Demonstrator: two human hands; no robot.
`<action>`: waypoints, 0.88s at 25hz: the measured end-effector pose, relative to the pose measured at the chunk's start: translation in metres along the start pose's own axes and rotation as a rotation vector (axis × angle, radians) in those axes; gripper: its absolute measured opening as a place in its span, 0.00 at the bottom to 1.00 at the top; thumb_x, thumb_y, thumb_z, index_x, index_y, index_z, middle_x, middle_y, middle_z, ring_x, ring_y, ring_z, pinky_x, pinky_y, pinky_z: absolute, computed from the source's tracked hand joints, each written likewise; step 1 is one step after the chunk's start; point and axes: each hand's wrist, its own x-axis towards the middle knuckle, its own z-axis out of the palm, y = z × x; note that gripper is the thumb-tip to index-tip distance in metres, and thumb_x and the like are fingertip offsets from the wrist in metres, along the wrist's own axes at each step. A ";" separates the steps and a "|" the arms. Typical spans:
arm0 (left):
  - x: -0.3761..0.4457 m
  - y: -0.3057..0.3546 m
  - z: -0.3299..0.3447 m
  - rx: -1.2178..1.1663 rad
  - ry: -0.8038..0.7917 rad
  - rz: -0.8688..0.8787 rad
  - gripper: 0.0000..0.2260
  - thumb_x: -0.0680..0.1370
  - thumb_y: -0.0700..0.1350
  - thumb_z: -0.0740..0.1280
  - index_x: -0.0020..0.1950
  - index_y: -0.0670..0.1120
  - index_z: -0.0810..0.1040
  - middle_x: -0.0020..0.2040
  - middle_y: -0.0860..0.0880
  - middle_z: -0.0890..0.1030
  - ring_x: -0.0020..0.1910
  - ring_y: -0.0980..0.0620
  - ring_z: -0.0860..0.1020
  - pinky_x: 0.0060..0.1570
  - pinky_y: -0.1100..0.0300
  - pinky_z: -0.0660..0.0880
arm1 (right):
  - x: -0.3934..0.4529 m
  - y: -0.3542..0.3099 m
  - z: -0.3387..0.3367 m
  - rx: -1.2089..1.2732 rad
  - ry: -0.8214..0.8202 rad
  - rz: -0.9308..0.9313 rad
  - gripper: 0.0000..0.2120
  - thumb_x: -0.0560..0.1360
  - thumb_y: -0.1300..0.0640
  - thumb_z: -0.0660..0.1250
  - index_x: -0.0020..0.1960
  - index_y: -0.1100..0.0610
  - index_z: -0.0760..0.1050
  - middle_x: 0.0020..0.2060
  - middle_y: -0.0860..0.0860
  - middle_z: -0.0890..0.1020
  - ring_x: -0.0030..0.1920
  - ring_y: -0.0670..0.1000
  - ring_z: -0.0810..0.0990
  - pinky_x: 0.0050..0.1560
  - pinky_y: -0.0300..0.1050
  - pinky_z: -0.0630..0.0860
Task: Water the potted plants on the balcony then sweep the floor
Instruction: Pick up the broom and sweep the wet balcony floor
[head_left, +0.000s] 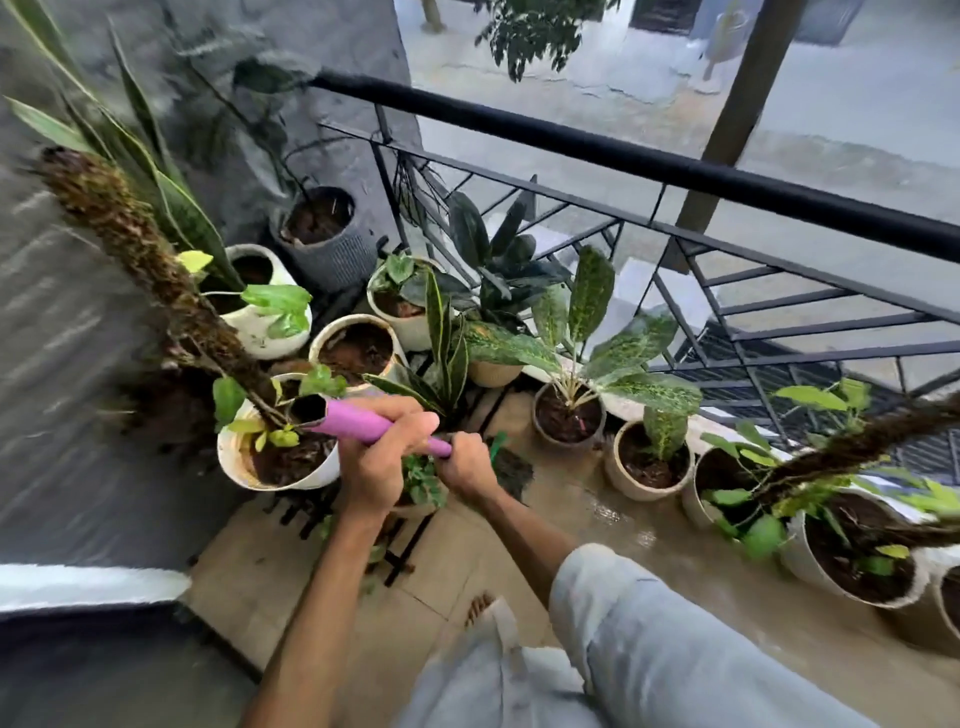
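Observation:
I hold a broom by its pink handle (358, 423), which slants across the middle of the view. My left hand (384, 462) grips the thick upper part of the handle. My right hand (465, 467) grips the thinner part just below it. The handle's hollow top end points at a white pot (311, 475) with a moss pole. Beyond my right hand, a green piece and the dark broom head (513, 470) sit low on the tiled floor (311, 561) between the pots. A small leafy plant (423, 483) is partly hidden under my hands.
Several potted plants crowd the corner and line the black railing (675, 171) to the right. A second moss pole (857, 447) leans in from the right. The floor (602, 512) by the right-hand pots is wet and shiny. A grey wall (78, 312) closes the left side.

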 end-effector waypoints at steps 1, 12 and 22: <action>0.004 0.000 -0.004 -0.008 0.000 -0.008 0.15 0.70 0.41 0.70 0.25 0.54 0.74 0.25 0.59 0.68 0.25 0.57 0.66 0.30 0.66 0.67 | 0.002 -0.001 0.000 0.007 0.007 -0.004 0.17 0.84 0.55 0.63 0.65 0.66 0.81 0.61 0.64 0.83 0.64 0.64 0.80 0.64 0.56 0.75; -0.042 -0.104 0.093 -0.226 -0.008 -0.348 0.19 0.68 0.32 0.61 0.20 0.49 0.74 0.22 0.57 0.70 0.23 0.57 0.69 0.33 0.60 0.66 | -0.074 0.210 -0.032 -0.192 -0.088 0.280 0.18 0.86 0.52 0.59 0.68 0.63 0.77 0.66 0.61 0.79 0.67 0.62 0.79 0.67 0.54 0.74; -0.172 -0.232 0.444 -0.033 -0.552 -0.550 0.18 0.78 0.53 0.67 0.46 0.38 0.87 0.49 0.38 0.87 0.56 0.34 0.83 0.59 0.47 0.76 | -0.272 0.576 -0.183 -0.322 -0.107 0.604 0.11 0.88 0.53 0.55 0.49 0.47 0.71 0.70 0.57 0.78 0.71 0.56 0.77 0.68 0.48 0.71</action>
